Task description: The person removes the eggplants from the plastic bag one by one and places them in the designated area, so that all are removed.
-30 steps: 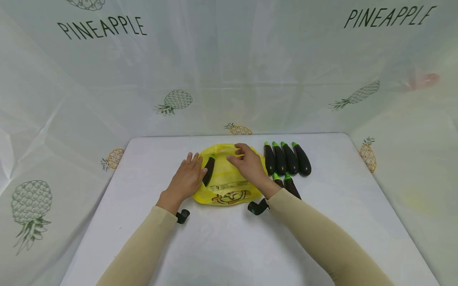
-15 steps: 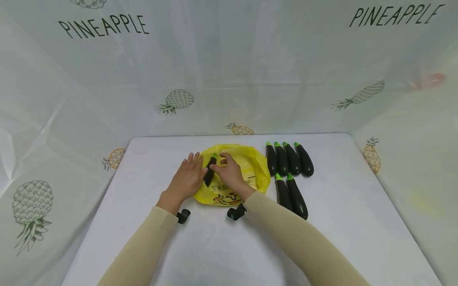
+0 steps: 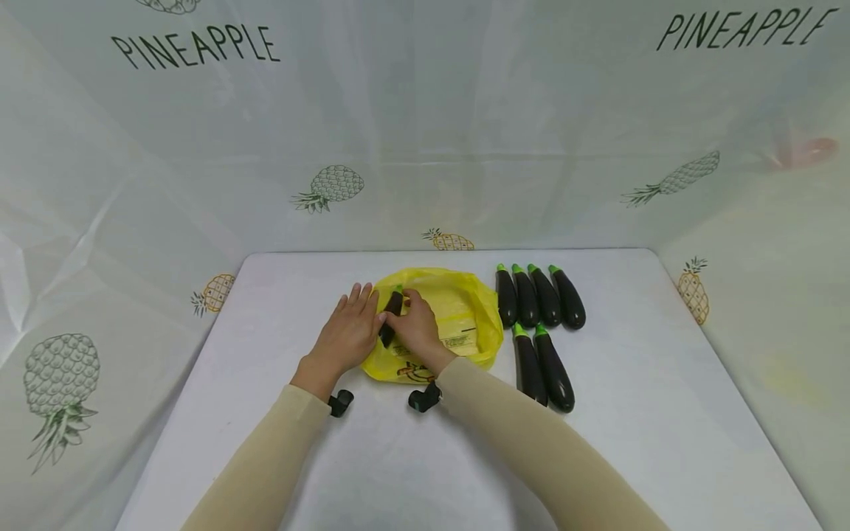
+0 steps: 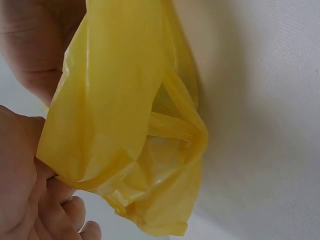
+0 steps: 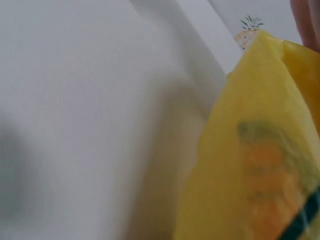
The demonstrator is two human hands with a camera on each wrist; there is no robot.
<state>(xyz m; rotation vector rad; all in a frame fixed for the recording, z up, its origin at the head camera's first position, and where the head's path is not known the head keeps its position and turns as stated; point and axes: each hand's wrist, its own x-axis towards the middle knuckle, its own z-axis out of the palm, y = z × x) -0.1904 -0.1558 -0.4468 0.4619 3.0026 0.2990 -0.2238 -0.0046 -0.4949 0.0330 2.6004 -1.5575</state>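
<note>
A yellow plastic bag (image 3: 454, 299) with an orange and black print stands on the white table, its mouth spread wide. Inside its left part, an eggplant (image 3: 393, 304) with a green stem leans. My right hand (image 3: 420, 326) reaches into the mouth and grips this eggplant from the right, thumb and fingers on it. My left hand (image 3: 345, 333) lies along the bag's left side with straight fingers; its thumb comes close to the eggplant. In the left wrist view, the bag's edge (image 4: 100, 135) passes by the left hand (image 4: 30, 185). Fingers (image 5: 307, 20) show over the rim in the right wrist view.
Right of the bag, several eggplants (image 3: 546, 295) stand side by side in a back row. In front of them lie two more eggplants (image 3: 553, 372). A pale sheet with pineapple prints (image 3: 339, 183) hangs behind and beside the white table (image 3: 372, 472).
My right hand has moved left, from the bag's right part to the eggplant inside, and now grips it. The bag's right side has opened wider. The left hand has stayed in place.
</note>
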